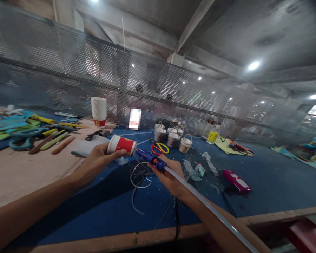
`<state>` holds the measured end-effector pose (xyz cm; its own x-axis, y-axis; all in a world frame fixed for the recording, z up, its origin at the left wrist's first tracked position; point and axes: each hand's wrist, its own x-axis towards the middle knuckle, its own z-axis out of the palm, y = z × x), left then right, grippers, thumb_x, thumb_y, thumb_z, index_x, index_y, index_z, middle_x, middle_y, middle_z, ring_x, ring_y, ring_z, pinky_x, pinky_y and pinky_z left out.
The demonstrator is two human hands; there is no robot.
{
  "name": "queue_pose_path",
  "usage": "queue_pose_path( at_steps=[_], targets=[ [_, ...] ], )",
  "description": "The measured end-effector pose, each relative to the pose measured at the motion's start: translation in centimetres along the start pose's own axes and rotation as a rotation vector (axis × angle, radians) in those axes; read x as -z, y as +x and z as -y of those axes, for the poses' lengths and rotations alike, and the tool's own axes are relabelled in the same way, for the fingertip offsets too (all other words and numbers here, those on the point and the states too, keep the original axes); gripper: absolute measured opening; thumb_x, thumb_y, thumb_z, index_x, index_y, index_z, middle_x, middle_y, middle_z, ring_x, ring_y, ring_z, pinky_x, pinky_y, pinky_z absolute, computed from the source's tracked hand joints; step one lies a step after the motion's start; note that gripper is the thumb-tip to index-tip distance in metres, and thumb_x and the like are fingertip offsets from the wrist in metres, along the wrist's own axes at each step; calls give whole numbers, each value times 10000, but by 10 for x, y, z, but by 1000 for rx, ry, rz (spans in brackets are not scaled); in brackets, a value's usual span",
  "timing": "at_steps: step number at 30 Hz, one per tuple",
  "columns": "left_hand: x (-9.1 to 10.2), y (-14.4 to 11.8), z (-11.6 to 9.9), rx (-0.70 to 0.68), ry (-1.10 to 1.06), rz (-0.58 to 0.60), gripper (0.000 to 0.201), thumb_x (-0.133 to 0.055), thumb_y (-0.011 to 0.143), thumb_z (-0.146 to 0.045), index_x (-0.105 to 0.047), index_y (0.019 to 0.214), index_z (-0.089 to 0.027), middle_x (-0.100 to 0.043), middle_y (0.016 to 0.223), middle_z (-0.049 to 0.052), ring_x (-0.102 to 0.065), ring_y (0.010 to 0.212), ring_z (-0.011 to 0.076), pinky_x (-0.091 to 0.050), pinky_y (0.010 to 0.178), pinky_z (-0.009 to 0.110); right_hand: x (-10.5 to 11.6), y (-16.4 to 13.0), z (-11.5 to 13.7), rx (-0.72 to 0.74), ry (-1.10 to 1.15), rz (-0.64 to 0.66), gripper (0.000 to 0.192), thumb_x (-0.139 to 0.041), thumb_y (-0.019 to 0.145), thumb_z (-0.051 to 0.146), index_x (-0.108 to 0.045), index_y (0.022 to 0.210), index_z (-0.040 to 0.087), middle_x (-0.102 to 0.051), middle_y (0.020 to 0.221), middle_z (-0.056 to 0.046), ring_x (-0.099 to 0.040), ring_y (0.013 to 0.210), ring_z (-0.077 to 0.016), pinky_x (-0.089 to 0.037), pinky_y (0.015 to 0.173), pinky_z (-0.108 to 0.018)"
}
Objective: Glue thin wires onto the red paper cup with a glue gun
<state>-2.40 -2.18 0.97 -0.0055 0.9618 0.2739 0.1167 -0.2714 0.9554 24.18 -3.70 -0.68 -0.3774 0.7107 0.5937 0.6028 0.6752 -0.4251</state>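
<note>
**Glue gun nozzle at cup base, mid-job**

I've got the red-and-white paper cup (121, 144) lying sideways in my left hand (96, 160), fingers wrapped round its mouth end, base pointing right. It's held above the blue felt-covered worktable (265, 182), not resting on it.

My right hand (171, 177) is closed round the blue hot-glue gun (150, 159), clear glue stick (208, 207) trailing back along my forearm. The nozzle sits right at the cup's base; I can't tell if it's touching.

Progress, my read: this cup looks bare, no handle or wrap on it. Four small pale finished cup baskets with handles (173, 137) stand behind it, near the perforated metal screen (68, 70). So several are done and this one is early. A stack of white paper cups (99, 111) is unused at far left.

Around: red-and-yellow scissors (159, 147) just beyond the gun, loose white cord loops (139, 175) under my hands, a magenta box cutter (236, 181) to the right, foam strips and tools (28, 130) piled far left.
</note>
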Motion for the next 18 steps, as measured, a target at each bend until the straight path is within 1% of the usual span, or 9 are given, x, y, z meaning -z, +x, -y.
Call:
queue_pose_path(
  at_steps=[4,8,13,18],
  targets=[
    [0,1,1,-15,18,3,246,-822,747,-326,-752,924,-170,-778,838,23,-640,769,173,-459,709,249,0,0,0,4,-2,-11,162,-612,946,372,-594,897,219,-688,739,13,-607,594,-134,-347,563,-230],
    [1,0,2,-32,41,8,241,-818,754,-349,-763,901,-167,-784,836,38,-651,765,188,-460,696,259,0,1,2,12,-20,-15,165,-608,947,366,-583,877,218,-677,717,16,-599,575,-133,-342,559,-232],
    [0,-1,0,-35,49,8,231,-804,771,-365,-775,917,-188,-795,861,39,-673,792,189,-485,728,258,-1,2,2,13,-40,-8,190,-598,951,388,-583,871,217,-672,698,16,-592,549,-134,-338,550,-236],
    [0,0,3,-32,55,5,211,-805,769,-360,-775,921,-217,-795,871,36,-675,788,193,-499,724,254,-2,1,-1,28,-28,17,213,-581,960,417,-592,903,212,-674,707,10,-610,578,-140,-351,555,-233]
  ],
)
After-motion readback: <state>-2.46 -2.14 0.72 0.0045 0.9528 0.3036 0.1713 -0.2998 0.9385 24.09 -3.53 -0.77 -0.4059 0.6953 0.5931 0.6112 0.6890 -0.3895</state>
